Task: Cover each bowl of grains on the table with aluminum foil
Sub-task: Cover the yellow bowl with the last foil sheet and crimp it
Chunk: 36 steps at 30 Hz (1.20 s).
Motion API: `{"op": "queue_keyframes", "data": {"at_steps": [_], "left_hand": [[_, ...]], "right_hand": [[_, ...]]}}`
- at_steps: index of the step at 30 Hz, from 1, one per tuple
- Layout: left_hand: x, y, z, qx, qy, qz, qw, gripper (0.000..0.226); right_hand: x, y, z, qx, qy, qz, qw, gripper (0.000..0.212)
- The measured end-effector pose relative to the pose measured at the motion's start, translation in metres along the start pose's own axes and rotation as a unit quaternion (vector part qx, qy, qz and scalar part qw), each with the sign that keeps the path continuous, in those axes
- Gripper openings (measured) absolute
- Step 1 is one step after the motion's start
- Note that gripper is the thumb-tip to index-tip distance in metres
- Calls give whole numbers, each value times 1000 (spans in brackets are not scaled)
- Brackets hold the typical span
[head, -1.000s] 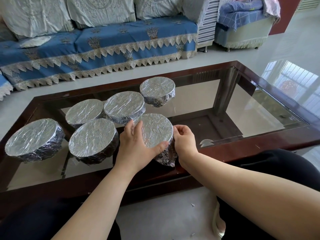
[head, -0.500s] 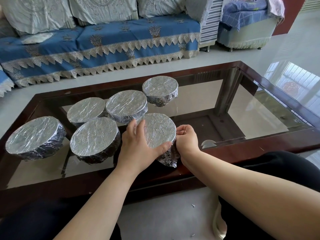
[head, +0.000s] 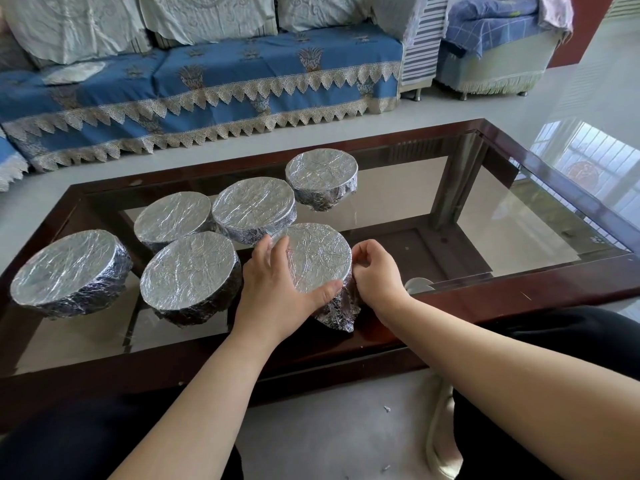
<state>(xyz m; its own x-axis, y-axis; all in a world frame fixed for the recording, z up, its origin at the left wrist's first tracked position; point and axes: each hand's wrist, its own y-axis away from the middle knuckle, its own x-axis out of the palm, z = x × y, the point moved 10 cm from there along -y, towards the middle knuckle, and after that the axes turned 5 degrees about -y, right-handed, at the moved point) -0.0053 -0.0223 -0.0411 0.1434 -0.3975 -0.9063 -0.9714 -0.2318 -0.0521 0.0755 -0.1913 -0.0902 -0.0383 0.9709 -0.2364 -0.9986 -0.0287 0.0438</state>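
Hands [head: 277, 289] [head: 375, 275] cupping nearest foil-covered bowl [head: 320, 259], fingers curled.

Bright daylight floods in, window glare bouncing off the glossy floor [head: 588, 168] and glass tabletop [head: 502, 220]; sharp focus, wide-angle bending at edges.

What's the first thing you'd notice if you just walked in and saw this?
Six shiny foil-covered bowls sit clustered on the left half of the glass coffee table. Two bare hands work on the nearest bowl at the table's front edge: the left hand wraps its left side with the thumb on the foil top, while the right hand pinches the foil at its right rim. Behind the table stretches a blue sofa with a lace-trimmed cover.
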Motion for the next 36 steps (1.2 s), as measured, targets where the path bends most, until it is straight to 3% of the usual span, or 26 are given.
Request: {"op": "queue_keyframes", "data": {"at_steps": [5, 8, 12, 15, 21, 26, 31, 36], "left_hand": [[-2, 2, -3, -8, 0, -10, 1000, 114], [-3, 4, -4, -20, -7, -18, 1000, 115], [-2, 7, -6, -33, -11, 2, 999, 129], [-7, 10, -4, -20, -2, 10, 1000, 125], [-27, 6, -3, 50, -122, -63, 989, 126], [1, -2, -11, 104, 59, 36, 992, 138], [6, -2, -7, 96, 45, 78, 991, 150], [9, 0, -7, 89, 28, 97, 991, 149]], "right_hand": [[-6, 2, -12, 71, -104, 5, 992, 34], [-2, 11, -10, 64, -171, 28, 983, 8], [5, 32, 13, -32, -61, 102, 992, 25], [-1, 31, 17, -56, -11, 101, 993, 24], [-15, 15, 16, -50, -40, 81, 995, 27], [-21, 17, 14, -66, -76, 49, 994, 19], [-16, 30, 1, -59, -100, 55, 992, 24], [-10, 36, -2, -51, -111, 70, 990, 25]]}}
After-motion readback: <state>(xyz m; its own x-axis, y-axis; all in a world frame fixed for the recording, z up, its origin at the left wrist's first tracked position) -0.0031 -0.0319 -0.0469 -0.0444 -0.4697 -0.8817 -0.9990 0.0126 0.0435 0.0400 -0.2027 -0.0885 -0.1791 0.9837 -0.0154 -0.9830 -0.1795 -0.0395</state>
